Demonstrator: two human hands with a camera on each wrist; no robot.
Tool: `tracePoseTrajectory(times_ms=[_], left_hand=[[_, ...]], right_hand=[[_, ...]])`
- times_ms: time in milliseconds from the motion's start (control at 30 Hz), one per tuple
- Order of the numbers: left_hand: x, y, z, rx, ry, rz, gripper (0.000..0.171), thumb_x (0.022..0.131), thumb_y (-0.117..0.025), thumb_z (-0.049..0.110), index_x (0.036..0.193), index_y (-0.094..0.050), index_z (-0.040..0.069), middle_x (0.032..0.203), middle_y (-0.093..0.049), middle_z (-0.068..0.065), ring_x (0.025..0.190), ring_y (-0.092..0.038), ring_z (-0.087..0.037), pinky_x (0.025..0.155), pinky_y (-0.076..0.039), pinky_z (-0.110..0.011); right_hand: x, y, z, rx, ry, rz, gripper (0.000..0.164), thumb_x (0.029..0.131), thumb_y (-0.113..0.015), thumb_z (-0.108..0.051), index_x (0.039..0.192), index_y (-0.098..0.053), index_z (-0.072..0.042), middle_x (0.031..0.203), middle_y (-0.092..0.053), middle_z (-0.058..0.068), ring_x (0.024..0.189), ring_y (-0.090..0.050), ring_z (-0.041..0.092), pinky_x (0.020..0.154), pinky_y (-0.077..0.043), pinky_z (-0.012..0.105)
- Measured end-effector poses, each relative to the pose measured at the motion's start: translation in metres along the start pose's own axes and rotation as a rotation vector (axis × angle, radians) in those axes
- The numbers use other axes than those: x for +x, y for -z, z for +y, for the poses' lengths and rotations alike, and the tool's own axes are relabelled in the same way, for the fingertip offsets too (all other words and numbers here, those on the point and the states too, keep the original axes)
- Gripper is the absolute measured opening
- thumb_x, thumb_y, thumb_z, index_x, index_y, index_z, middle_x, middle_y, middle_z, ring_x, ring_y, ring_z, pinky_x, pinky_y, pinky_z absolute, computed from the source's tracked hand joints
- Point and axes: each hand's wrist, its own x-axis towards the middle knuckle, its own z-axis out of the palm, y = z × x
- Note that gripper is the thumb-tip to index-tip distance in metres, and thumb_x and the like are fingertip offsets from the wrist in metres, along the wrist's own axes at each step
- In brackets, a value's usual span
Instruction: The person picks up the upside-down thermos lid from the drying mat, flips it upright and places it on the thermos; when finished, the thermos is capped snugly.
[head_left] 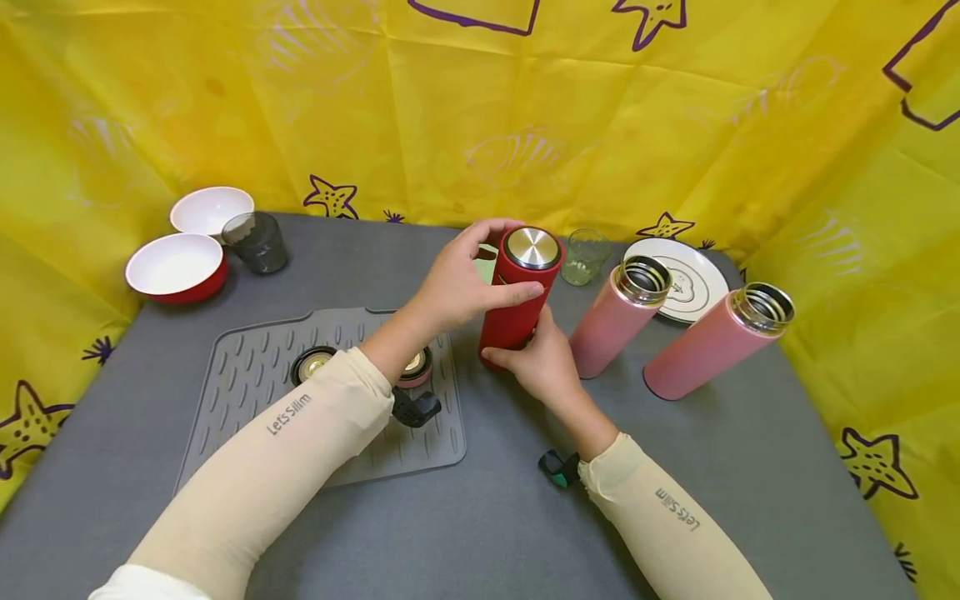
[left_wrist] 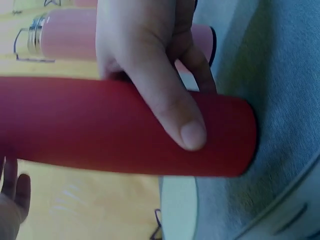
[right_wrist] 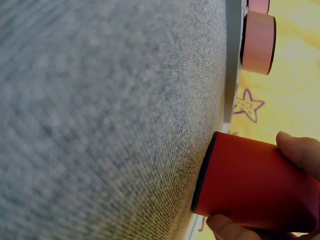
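A red thermos (head_left: 517,308) with a shiny metal top stands upright near the middle of the table. My left hand (head_left: 472,279) holds its upper part, thumb across the front and fingers reaching behind. Lower down, my right hand (head_left: 540,358) grips the body; its thumb lies across the red side close to the base in the left wrist view. Two pink thermoses without lids, one nearer (head_left: 611,321) and one farther right (head_left: 712,346), stand beside my right hand. Black-rimmed lids (head_left: 417,367) lie on a grey drying mat (head_left: 262,400), partly hidden by my left arm.
A clear glass (head_left: 585,257) and a white plate (head_left: 701,287) are behind the thermoses. A pale green thing (left_wrist: 179,207) shows behind the red one. At the back left are a red-and-white bowl (head_left: 176,267), a white bowl (head_left: 212,210) and a dark glass (head_left: 258,243).
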Motion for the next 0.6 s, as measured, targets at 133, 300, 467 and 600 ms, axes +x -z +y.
tracePoseTrajectory(times_ms=[133,300,467,600], left_hand=[[0.0,0.005,-0.003,-0.061,0.015,-0.071,0.067,0.08,-0.082,0.024,0.139,-0.052,0.015,0.126,-0.058,0.006,0.111,-0.053,-0.01,0.094,-0.043,-0.033],[-0.001,-0.001,0.003,-0.048,0.043,-0.038,0.081,0.074,-0.086,0.027,0.141,-0.043,0.012,0.128,-0.05,0.001,0.109,-0.051,-0.014,0.091,-0.044,-0.033],[-0.002,-0.011,0.009,0.018,0.042,0.082,0.077,0.07,-0.089,0.036,0.126,-0.043,0.011,0.117,-0.049,0.003,0.104,-0.05,-0.01,0.088,-0.045,-0.031],[-0.003,-0.009,0.007,0.031,0.004,0.086,0.065,0.074,-0.085,0.032,0.124,-0.051,0.011,0.112,-0.055,0.004,0.106,-0.051,-0.008,0.09,-0.043,-0.031]], right_hand=[[0.0,-0.001,0.0,0.0,0.001,0.003,0.074,0.071,-0.089,-0.029,0.127,-0.044,-0.011,0.114,-0.06,0.002,0.102,-0.059,0.02,0.089,-0.049,0.039],[0.0,0.0,0.001,-0.01,0.018,-0.003,0.075,0.071,-0.089,-0.029,0.129,-0.044,-0.011,0.115,-0.06,0.002,0.103,-0.059,0.02,0.09,-0.048,0.039],[0.001,0.0,0.002,-0.002,0.03,-0.004,0.073,0.071,-0.089,-0.029,0.128,-0.045,-0.011,0.113,-0.061,0.001,0.101,-0.059,0.019,0.088,-0.049,0.038],[0.0,0.0,0.001,-0.006,0.013,-0.002,0.074,0.071,-0.088,-0.031,0.128,-0.045,-0.011,0.114,-0.059,0.001,0.1,-0.059,0.019,0.087,-0.049,0.038]])
